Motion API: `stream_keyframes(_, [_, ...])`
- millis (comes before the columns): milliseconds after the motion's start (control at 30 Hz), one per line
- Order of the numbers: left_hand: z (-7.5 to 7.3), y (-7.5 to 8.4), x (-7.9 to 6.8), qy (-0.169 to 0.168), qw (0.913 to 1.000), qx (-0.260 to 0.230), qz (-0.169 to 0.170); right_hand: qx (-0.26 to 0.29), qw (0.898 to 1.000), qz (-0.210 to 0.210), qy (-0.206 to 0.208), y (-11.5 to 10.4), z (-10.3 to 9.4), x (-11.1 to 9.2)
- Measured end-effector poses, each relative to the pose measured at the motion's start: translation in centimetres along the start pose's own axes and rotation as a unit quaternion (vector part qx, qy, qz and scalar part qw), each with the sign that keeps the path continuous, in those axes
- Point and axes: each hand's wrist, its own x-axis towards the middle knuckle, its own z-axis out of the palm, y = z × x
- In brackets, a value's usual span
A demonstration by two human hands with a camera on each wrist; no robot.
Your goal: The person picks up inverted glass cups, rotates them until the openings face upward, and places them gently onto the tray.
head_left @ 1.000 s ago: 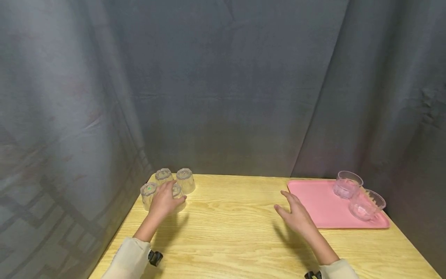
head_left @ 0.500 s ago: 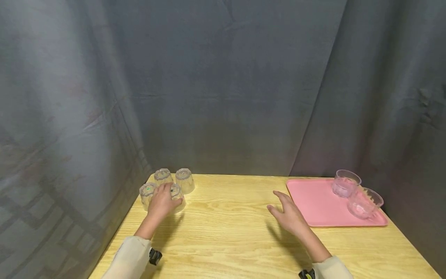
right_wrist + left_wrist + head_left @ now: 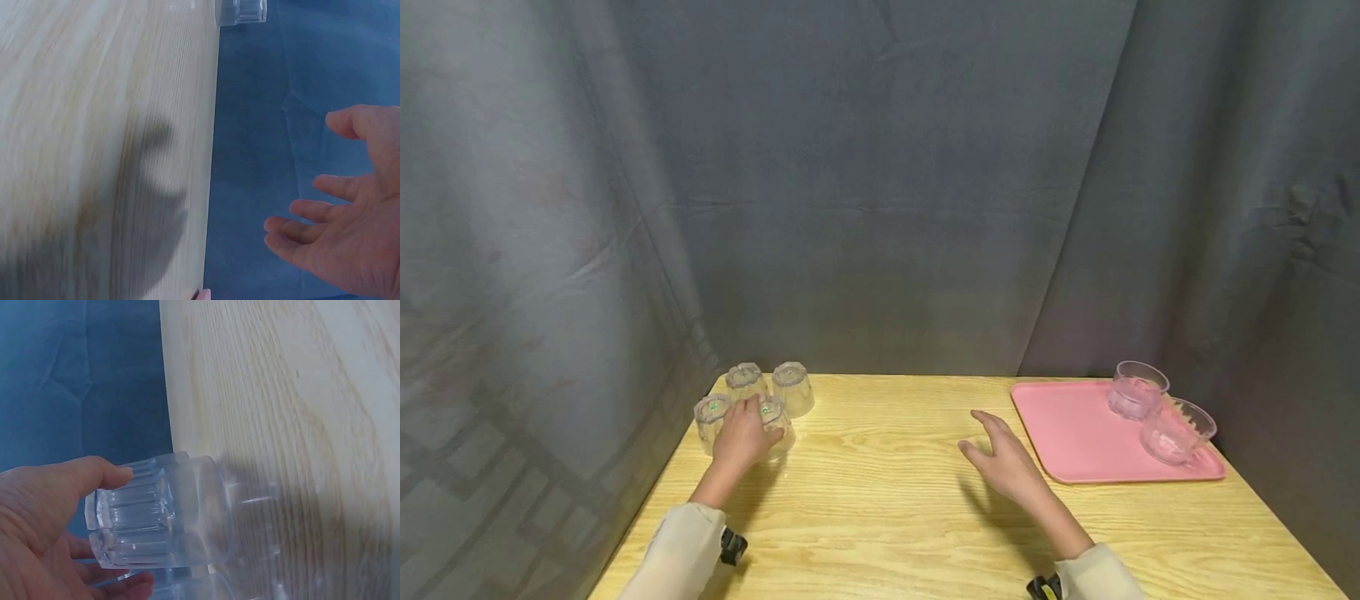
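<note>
The left hand curls round a clear glass — thumb on one side, fingers on the other. The glass's ribbed base faces the palm, its smooth rim the wooden tabletop. Part of a second glass shows just beside it — blue cloth beyond the table's edge.

Left hand curled, right hand loose

Head cam: high, farthest back, facing forward-down over table between left fingers and right fingers. Left wrist cam: close, palm side of left fingers, facing glass. Right wrist: close, palm side, facing curtain. Head, left wrist share glass at left fingers.
</note>
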Motion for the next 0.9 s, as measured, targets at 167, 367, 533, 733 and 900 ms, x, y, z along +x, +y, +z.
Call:
stream_keyframes(167, [0.5, -0.4, 0.3, -0.009, 0.9999, -0.009, -0.009, 0.017, 1.000, -0.004, -0.002, -0.1, 0.8, 0.1])
stream_keyframes(367, [0.9, -0.7, 0.4, -0.014, 0.9993, -0.026, -0.021, 0.034, 0.999, -0.005, -0.006, -0.5, 1.8, 0.2])
stream_keyframes(533, [0.8, -0.7, 0.5, -0.011, 0.9993, -0.035, -0.011, 0.036, 0.999, -0.009, -0.003, -1.0, 2.6, 0.4])
stream_keyframes(733, [0.3, -0.6, 0.6, -0.003, 0.9991, -0.042, -0.001, 0.041, 0.999, -0.010, 0.001, -1.6, 3.3, 0.6])
stream_keyframes(900, [0.2, -0.5, 0.5, 0.003, 0.9989, -0.047, 0.005, 0.050, 0.999, -0.001, -0.009, -1.7, 3.8, 0.4])
